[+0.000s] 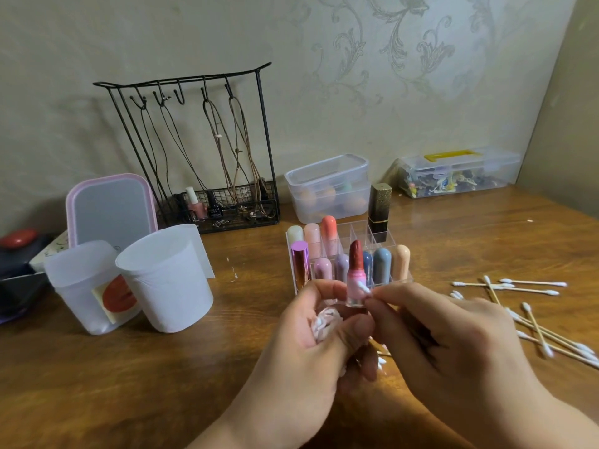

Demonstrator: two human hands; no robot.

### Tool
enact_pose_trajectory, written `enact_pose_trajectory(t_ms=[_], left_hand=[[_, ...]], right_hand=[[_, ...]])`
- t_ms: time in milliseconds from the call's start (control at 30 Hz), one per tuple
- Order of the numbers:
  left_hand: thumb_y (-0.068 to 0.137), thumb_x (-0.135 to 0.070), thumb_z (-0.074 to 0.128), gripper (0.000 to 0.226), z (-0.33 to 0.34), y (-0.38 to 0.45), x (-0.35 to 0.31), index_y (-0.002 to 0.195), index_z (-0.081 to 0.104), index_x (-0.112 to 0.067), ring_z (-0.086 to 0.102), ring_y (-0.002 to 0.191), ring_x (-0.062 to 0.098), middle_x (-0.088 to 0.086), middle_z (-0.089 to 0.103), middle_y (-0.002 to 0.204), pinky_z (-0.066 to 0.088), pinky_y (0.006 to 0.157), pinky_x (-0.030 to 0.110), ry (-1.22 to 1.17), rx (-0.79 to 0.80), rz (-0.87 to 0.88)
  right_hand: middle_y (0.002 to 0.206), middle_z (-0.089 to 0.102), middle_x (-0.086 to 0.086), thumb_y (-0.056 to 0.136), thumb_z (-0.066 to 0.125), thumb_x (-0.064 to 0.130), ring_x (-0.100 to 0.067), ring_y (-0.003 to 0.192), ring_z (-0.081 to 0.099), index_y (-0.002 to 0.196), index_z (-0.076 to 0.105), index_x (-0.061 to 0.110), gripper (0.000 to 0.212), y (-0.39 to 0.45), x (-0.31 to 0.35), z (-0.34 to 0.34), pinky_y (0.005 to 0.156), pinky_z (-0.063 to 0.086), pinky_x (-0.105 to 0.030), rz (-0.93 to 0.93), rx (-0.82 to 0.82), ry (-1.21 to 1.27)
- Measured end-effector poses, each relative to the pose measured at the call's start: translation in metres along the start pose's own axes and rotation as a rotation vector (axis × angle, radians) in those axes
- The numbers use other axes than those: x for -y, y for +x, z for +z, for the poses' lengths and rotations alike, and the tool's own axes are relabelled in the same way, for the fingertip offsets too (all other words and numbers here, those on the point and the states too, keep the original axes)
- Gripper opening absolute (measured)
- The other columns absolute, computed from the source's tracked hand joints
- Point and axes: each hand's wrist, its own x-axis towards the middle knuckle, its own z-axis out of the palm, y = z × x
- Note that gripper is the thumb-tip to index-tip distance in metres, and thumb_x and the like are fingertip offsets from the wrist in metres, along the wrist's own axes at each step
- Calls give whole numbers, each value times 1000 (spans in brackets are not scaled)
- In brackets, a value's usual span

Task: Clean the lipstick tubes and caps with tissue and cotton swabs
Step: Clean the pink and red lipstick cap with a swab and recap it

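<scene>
— Our left hand grips the open lipstick upright by its base, with crumpled tissue bunched in the palm; our right hand pinches a cotton swab against the pink collar.

— So the tube stands above the left grip, over the bench?

— Yes. We risk nicking the exposed red bullet if the swab slips upward, or smearing colour onto our fingers.

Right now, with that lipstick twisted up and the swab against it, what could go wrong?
The exposed red lipstick stands unprotected above the swab tip pinched by the right hand; a slip could smear or dent it. The left hand also holds crumpled tissue, so its grip on the tube may be loose.
</scene>
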Motion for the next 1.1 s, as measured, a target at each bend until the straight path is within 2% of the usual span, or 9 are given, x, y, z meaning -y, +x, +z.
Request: enact_pose_trajectory(t_ms=[100,233,400,567,700,867,1100], left_hand=[[75,-36,64,21,2,-1,1,94,61,-26,60,57,17,5,63,64,45,50,27,14,5,2],[81,-29,56,27,4,-2,-2,101,52,-11,56,47,8,-4,60,56,42,46,28,34,6,28],[77,-31,54,31,7,-4,-7,98,51,-8,51,41,3,-7,58,49,45,46,19,40,14,39],[82,-23,51,27,9,-5,-8,100,52,-4,55,42,3,-6,58,49,49,47,20,-21,49,27],[82,-25,54,20,7,-4,-5,94,63,-12,57,50,10,-1,61,59,51,50,22,-63,34,11],[82,-25,51,24,6,-2,-4,98,61,-10,56,44,5,-1,62,53,47,47,17,-62,-2,19],[86,-31,56,24,6,-2,-2,97,66,-11,64,53,13,6,68,63,47,48,16,-71,-51,1]], right_hand=[[58,39,23,89,59,28,-3,49,41,83,70,19,16,1,2,1,44,33,-9,27,10,38],[56,39,28,91,57,29,5,45,41,83,67,19,16,1,4,1,47,33,-2,53,39,85],[56,59,15,92,56,33,-6,44,57,86,63,23,14,-1,4,3,38,44,-22,98,29,133],[54,57,14,93,54,34,-7,43,54,85,63,22,16,-2,3,4,38,43,-26,125,27,172],[54,59,10,94,53,36,-10,42,56,86,61,24,16,-2,3,5,37,45,-28,144,28,196],[52,60,9,94,53,37,-10,41,58,85,61,23,18,-1,3,4,37,45,-29,152,31,212],[53,59,10,93,53,34,-11,41,57,85,59,25,14,-2,2,4,37,44,-30,148,36,220]])
